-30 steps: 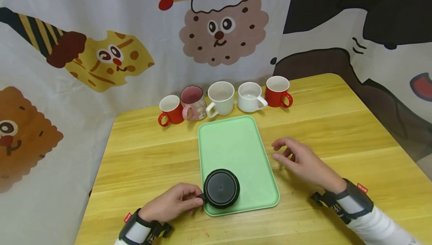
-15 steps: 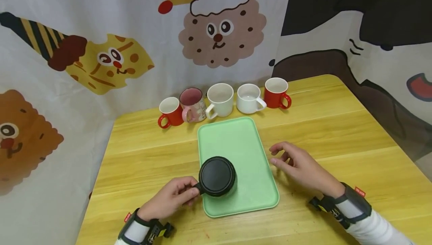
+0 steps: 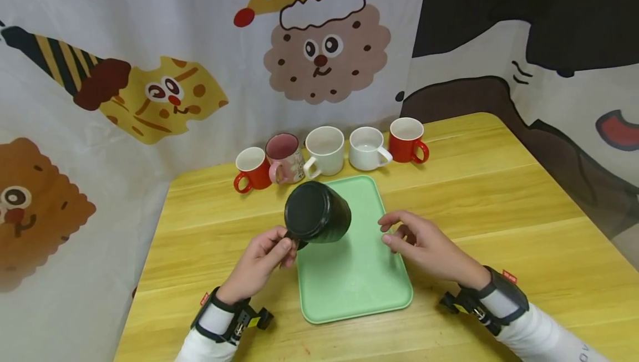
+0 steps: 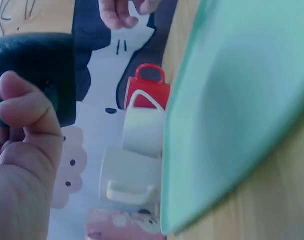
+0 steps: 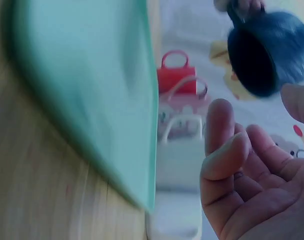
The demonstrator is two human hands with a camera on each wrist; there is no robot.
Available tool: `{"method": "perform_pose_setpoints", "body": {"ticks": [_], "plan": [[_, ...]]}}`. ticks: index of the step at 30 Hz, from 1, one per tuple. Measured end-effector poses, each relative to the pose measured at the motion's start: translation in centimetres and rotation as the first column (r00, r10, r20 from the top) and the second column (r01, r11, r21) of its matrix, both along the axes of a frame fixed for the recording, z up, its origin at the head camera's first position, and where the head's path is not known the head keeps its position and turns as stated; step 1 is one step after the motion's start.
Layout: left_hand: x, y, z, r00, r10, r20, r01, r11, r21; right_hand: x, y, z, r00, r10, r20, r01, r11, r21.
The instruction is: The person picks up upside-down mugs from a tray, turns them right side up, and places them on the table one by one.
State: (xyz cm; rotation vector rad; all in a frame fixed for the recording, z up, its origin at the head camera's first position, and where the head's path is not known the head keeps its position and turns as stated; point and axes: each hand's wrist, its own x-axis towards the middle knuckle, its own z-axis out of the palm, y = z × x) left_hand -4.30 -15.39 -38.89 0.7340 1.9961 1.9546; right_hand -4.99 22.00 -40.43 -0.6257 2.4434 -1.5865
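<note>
My left hand [image 3: 259, 262] pinches the handle of a black mug [image 3: 319, 212] between thumb and fingers. The mug is held above the green tray [image 3: 356, 290], tipped over so its base faces up and to the left and its mouth points down to the right. In the right wrist view the dark inside of the mug [image 5: 252, 60] shows. My right hand [image 3: 424, 245] hovers by the tray's right edge with relaxed, slightly bent fingers and nothing in them. In the left wrist view the thumb of my left hand [image 4: 27, 115] lies over the mug's handle.
Along the back of the table [image 3: 199, 251] stand a red mug [image 3: 257, 172], a pink mug [image 3: 289, 162], a cream mug [image 3: 329, 154], a white cup [image 3: 366, 154] and another red mug [image 3: 401, 146], all upright. A printed curtain [image 3: 175, 7] hangs behind.
My left hand has lifted the upside-down black mug off the tray's near left part, moving it up and away and tilting it sideways. My right hand has shifted slightly left toward the tray.
</note>
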Motion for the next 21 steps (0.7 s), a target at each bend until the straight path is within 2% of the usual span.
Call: {"method": "perform_pose_setpoints", "body": {"ticks": [3,6,9,14,17,21], "plan": [[-0.5,0.9,0.2,1.0,0.003,0.028,-0.005,0.996,0.093,-0.1,-1.4,0.1,0.997,0.036,0.062,-0.029,0.994,-0.102],[-0.9,2.0,0.2,0.998,-0.011,0.061,-0.001,0.981,0.195,-0.2,-2.9,0.3,0.99,0.066,0.125,-0.04,0.98,-0.196],[-1.2,3.0,0.2,0.997,-0.024,0.075,0.001,0.958,0.285,-0.2,-4.4,0.7,0.98,0.08,0.184,-0.028,0.962,-0.271],[-1.4,4.6,0.0,0.996,-0.02,0.089,-0.014,0.93,0.368,-0.5,-6.7,1.2,0.959,0.087,0.27,0.02,0.929,-0.371],[-1.3,5.5,-0.1,0.995,-0.025,0.092,-0.015,0.913,0.408,-0.5,-7.8,1.4,0.943,0.111,0.314,0.043,0.895,-0.444],[-1.3,6.5,-0.2,0.993,-0.053,0.103,-0.003,0.878,0.479,-0.5,-9.1,1.6,0.916,0.178,0.361,0.062,0.823,-0.564]]}}
